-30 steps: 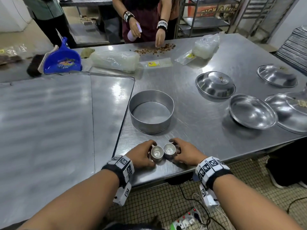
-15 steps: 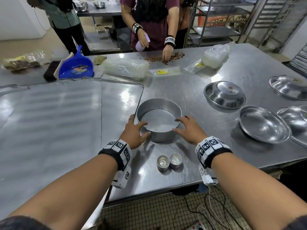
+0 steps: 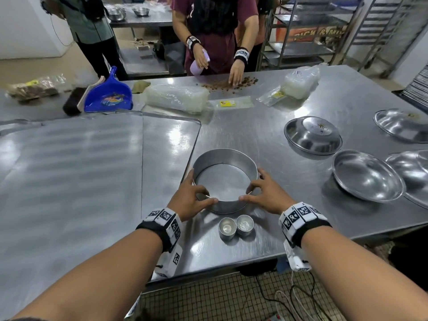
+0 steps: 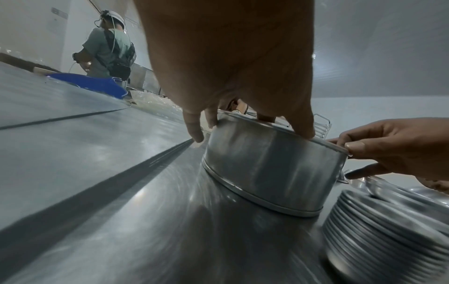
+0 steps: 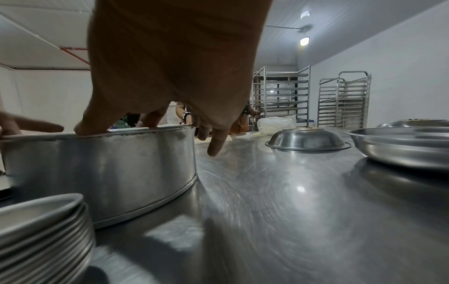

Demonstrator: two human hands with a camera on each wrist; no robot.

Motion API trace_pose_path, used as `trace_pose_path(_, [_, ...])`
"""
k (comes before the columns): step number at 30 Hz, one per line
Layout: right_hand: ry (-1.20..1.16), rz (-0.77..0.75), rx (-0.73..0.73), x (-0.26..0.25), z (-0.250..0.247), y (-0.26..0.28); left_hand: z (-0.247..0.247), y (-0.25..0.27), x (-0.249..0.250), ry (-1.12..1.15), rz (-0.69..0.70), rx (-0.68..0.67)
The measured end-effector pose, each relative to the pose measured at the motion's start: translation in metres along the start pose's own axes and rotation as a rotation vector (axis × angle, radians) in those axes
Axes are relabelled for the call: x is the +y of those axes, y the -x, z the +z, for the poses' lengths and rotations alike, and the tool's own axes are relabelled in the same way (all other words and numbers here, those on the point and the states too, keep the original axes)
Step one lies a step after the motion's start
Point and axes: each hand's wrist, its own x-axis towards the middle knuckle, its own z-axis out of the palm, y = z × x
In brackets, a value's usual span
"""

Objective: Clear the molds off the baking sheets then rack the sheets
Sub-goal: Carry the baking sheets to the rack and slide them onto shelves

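A round metal cake tin (image 3: 224, 181) stands on the steel table. My left hand (image 3: 196, 193) grips its near-left rim and my right hand (image 3: 260, 192) grips its near-right rim, thumbs on the near edge. The left wrist view shows the tin (image 4: 267, 169) with fingers hooked over its rim; so does the right wrist view, with its tin (image 5: 102, 169). Two small stacks of cup molds (image 3: 227, 228) (image 3: 244, 224) sit side by side just in front of the tin. Two large baking sheets (image 3: 69, 181) (image 3: 169, 154) lie to the left.
Several steel bowls (image 3: 312, 135) (image 3: 368, 174) lie on the table's right side. A blue dustpan (image 3: 108, 93) and plastic bags (image 3: 176, 98) are at the back, where another person (image 3: 215, 31) works. Tray racks (image 5: 342, 100) stand behind. The table's front edge is close to the small molds.
My hands let go of the two small mold stacks near the front edge, moved forward to the round tin, took hold of its rim, and the tin has slid closer to the stacks.
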Motion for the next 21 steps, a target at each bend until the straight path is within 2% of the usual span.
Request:
trace_pose_path(7, [-0.009,0.002,0.036,0.0,-0.002,0.017,0.005,0.012,0.009,0.013,0.001,0.005])
trace_pose_path(17, [0.072,0.042,-0.01,-0.003,-0.007,0.028,0.009,0.02,0.011,-0.032,0.007,0.012])
trace_pose_path(21, [0.091,0.056,0.079,-0.019,-0.01,0.024,-0.003,0.022,0.007,-0.029,0.005,0.034])
